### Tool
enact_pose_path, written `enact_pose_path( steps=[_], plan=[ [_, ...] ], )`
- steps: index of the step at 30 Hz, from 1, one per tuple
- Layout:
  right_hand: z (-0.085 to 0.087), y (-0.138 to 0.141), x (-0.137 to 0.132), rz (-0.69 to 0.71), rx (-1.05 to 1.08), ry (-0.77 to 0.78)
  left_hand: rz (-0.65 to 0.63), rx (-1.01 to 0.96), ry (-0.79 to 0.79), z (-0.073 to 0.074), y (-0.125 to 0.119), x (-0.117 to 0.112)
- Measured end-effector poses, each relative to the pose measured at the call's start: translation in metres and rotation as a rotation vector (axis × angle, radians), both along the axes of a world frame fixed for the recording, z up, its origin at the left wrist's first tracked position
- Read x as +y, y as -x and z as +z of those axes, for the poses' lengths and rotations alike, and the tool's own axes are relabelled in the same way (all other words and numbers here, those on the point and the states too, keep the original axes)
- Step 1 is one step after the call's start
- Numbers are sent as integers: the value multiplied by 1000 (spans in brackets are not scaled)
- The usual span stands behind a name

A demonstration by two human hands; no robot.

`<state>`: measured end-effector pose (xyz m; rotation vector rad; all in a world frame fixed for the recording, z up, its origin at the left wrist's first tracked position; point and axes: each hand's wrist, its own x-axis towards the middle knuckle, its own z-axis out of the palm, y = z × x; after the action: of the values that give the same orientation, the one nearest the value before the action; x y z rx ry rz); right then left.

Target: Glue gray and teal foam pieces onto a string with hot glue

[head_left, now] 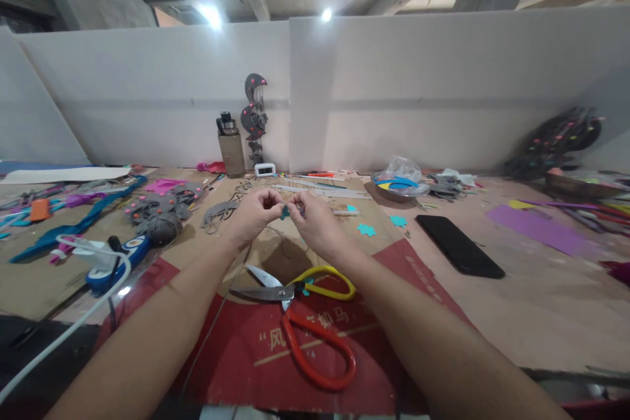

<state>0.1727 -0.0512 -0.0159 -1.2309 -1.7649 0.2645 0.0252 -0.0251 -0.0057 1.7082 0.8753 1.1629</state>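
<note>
My left hand (256, 215) and my right hand (315, 222) are raised close together over the cardboard, fingertips pinched. Between them shows a small teal piece (285, 211), mostly covered by the fingers, and both hands grip it. A thin grey yarn (216, 321) trails from the left hand down toward the table's front edge. Below the hands lie large scissors (319, 377), blades apart, with one red and one yellow handle. Turquoise flower-shaped cutouts (366, 230) lie right of my right hand.
A black phone (459, 246) lies on the right. At the back stand a bottle (231, 152) and a small white clock (264, 170), near a hanging moon ornament (253, 119). On the left are a blue power strip (123, 262) with a white cable and grey yarn (162, 228).
</note>
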Motion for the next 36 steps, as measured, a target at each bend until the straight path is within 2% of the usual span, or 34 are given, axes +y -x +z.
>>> enact_pose_path(
  steps=[7, 16, 23, 31, 36],
  plan=[
    [-13, 1, 8, -14, -5, 80, -25, 29, 66, -15, 1, 12],
    [-18, 3, 13, 0, -7, 190, -63, 74, 138, -29, 6, 21],
    [-21, 2, 17, 26, 5, 225, -80, 4, 166, -28, 5, 15],
    [-22, 3, 15, 52, 4, 233, -87, 7, 184, -34, 7, 19],
    [-21, 2, 16, 51, 32, 227, -82, 12, 184, -31, 7, 17]
  ],
)
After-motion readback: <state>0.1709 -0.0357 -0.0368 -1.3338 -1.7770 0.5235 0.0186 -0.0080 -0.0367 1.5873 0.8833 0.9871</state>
